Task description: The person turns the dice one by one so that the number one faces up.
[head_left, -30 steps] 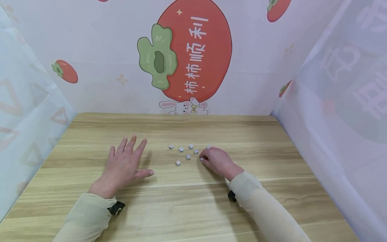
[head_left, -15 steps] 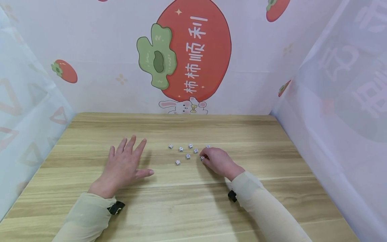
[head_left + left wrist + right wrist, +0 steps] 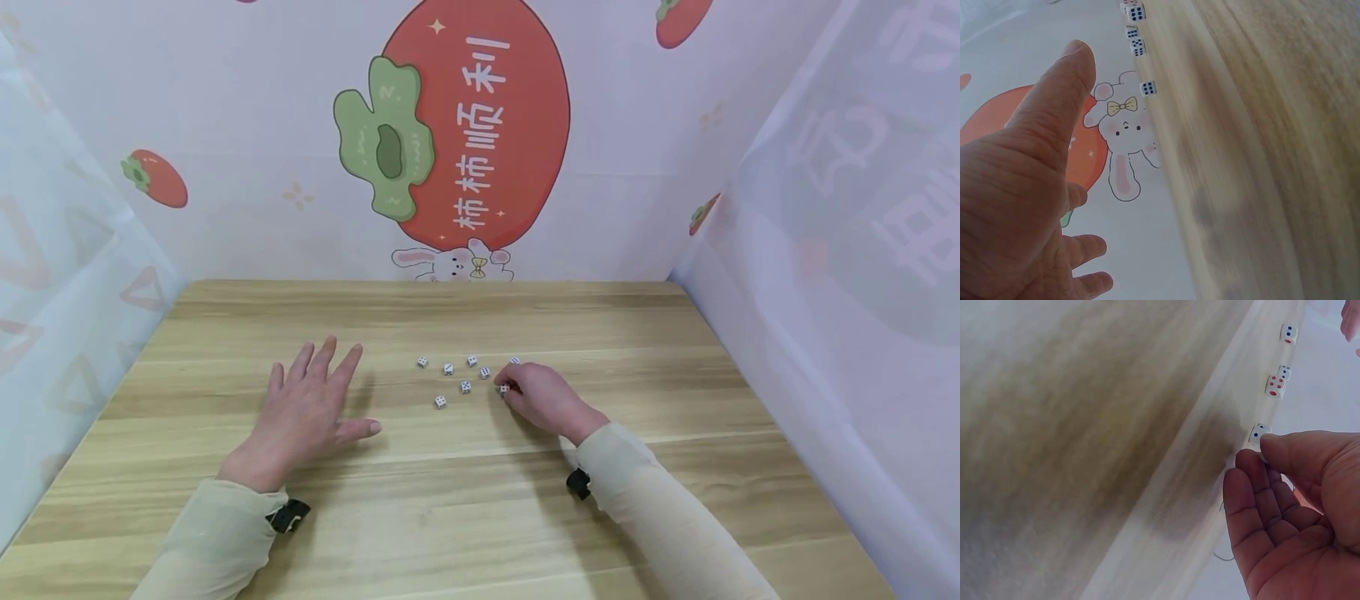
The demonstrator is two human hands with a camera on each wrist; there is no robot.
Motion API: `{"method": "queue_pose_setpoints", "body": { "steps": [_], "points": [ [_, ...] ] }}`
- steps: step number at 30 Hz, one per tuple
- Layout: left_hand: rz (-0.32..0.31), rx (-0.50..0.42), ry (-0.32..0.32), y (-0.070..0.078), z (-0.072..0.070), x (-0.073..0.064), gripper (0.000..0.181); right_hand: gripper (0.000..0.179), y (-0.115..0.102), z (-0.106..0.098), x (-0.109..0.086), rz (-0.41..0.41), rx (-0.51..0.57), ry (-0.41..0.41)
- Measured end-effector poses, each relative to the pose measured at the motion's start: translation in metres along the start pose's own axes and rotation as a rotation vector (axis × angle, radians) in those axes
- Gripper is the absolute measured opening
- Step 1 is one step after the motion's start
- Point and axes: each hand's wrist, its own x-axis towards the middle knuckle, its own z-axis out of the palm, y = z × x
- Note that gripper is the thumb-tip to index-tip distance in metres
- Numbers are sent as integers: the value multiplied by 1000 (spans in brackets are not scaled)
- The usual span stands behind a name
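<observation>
My right hand (image 3: pixel 542 400) pinches a small white die (image 3: pixel 504 389) between thumb and fingertips, low over the wooden table. In the right wrist view the thumb (image 3: pixel 1291 453) and curled fingers meet at their tips, hiding most of what lies between them. Another die (image 3: pixel 515 362) shows just beyond the knuckles. To the left of the right hand, several more dice lie loosely scattered, among them a front one (image 3: pixel 440 402) and a far-left one (image 3: pixel 422 362). My left hand (image 3: pixel 300 412) hovers left of the dice, fingers spread, palm down, holding nothing.
The light wooden table (image 3: pixel 420 525) ends at a white printed backdrop (image 3: pixel 247 225) with a large red persimmon (image 3: pixel 517 108). Pale cloth walls rise along the left and right sides. Each sleeve cuff has a black strap piece beneath it.
The pinched die has shifted slightly right and away within the right fingers. The head view has tilted a little. The left hand and the other dice stay in place.
</observation>
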Motion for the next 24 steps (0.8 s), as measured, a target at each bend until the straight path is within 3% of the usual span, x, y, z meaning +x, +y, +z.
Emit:
{"method": "queue_pose_setpoints", "body": {
  "steps": [10,24],
  "points": [
    [-1,11,4,0,0,-2,113,22,-1,-2,-2,22,57,-8],
    [-1,3,6,-2,1,-4,115,18,-1,-6,-4,1,244,13]
  ]
}}
